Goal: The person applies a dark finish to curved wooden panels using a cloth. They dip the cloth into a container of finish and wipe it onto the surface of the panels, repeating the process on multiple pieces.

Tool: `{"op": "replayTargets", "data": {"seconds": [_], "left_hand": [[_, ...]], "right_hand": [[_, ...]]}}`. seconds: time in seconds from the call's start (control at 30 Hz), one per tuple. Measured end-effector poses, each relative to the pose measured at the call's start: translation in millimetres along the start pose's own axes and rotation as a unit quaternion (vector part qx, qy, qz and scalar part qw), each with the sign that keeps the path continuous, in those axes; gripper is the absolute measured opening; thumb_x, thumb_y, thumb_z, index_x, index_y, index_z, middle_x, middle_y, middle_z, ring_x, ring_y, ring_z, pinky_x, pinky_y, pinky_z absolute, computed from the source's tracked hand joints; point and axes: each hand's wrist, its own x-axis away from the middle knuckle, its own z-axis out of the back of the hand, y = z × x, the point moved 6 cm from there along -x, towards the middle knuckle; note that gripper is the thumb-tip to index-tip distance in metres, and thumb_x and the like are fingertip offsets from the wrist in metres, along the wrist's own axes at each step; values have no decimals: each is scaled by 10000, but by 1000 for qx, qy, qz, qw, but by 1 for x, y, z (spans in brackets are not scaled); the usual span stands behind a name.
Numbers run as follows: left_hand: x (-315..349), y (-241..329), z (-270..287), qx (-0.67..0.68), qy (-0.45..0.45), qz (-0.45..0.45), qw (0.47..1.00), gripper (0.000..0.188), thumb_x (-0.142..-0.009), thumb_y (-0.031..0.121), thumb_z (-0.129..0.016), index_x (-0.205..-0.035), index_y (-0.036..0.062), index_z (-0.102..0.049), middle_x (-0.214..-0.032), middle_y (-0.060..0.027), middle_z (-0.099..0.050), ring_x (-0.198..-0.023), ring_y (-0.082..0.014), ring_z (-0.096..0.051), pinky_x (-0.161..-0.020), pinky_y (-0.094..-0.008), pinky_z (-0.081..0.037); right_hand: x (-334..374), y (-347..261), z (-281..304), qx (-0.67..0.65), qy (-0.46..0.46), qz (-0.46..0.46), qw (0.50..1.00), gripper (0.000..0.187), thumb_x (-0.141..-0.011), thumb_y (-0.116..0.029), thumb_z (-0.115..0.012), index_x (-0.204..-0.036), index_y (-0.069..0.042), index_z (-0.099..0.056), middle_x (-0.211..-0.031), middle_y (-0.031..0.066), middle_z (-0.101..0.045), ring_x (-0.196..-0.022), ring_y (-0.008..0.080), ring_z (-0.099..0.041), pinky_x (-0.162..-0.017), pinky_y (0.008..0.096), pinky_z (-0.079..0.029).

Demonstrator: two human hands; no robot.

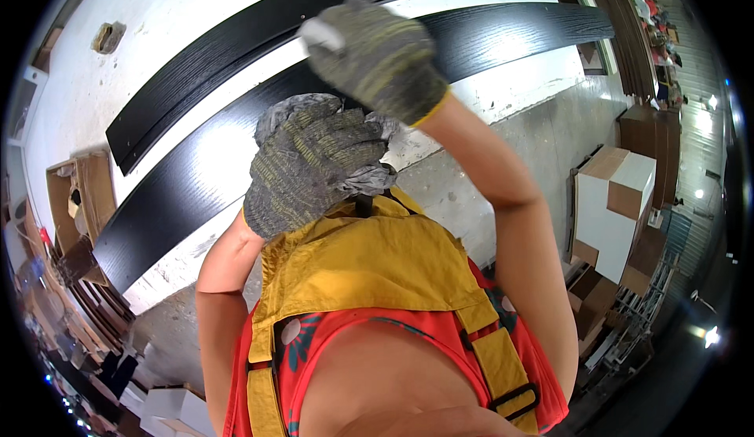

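Observation:
My left hand [310,166], in a grey-and-yellow knit glove, is closed on a crumpled grey rag [294,111]. Folds of the rag stick out past the fingers, close to the bib of my yellow apron. My right hand [377,56], in a matching glove, is slightly blurred over the black wood-grained board [503,32] nearer me. Between its bent fingers shows a small whitish piece [323,36], whose kind I cannot make out. A second black board [228,52] lies beyond, with a pale strip of the white table between the two.
Both boards rest on a white worktable [181,13] with a rough hole at far left. An open cardboard box [98,193] stands at left. To the right are stacked cartons [616,209] on the concrete floor and long brown boards [620,29] farther back.

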Motion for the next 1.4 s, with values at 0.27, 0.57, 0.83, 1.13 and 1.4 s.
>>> {"op": "replayTargets", "data": {"seconds": [0.27,0.57,0.83,1.13,1.4], "left_hand": [[1,7,-1,-192,-17,-91,977,406,-808,227,-650,-1214,211,-644,-1234,7,-629,-1187,-219,-556,-1059,-427,-390],[-6,9,4,-108,-8,-54,993,458,-781,220,-681,-1237,216,-641,-1251,6,-621,-1204,-225,-538,-1073,-413,-370],[0,-7,-7,-206,-78,-32,975,453,-787,188,-666,-1238,211,-641,-1284,-6,-603,-1222,-245,-523,-1078,-415,-365],[1,-3,-8,-153,-48,-43,986,446,-798,176,-651,-1243,206,-638,-1300,-14,-593,-1231,-249,-516,-1081,-413,-362],[4,-4,-4,-173,-73,-54,981,434,-812,152,-625,-1245,183,-634,-1323,-23,-579,-1245,-236,-507,-1089,-407,-356]], "right_hand": [[44,137,53,211,-76,-173,959,393,-869,-465,-633,-1022,-105,-677,-948,111,-693,-862,276,-670,-766,381,-540],[35,82,36,49,80,0,996,112,-849,-248,-653,-911,-156,-647,-768,50,-609,-708,223,-627,-620,367,-541],[37,109,37,68,-53,-98,991,372,-849,-397,-689,-1060,-92,-664,-974,108,-685,-898,279,-663,-826,385,-532],[28,111,42,136,-103,-117,978,408,-874,-423,-643,-1093,-79,-656,-1003,119,-672,-935,300,-648,-837,392,-522],[19,96,30,131,-140,-62,979,331,-880,-368,-644,-1071,-99,-659,-1008,109,-671,-959,282,-643,-840,403,-515]]}}
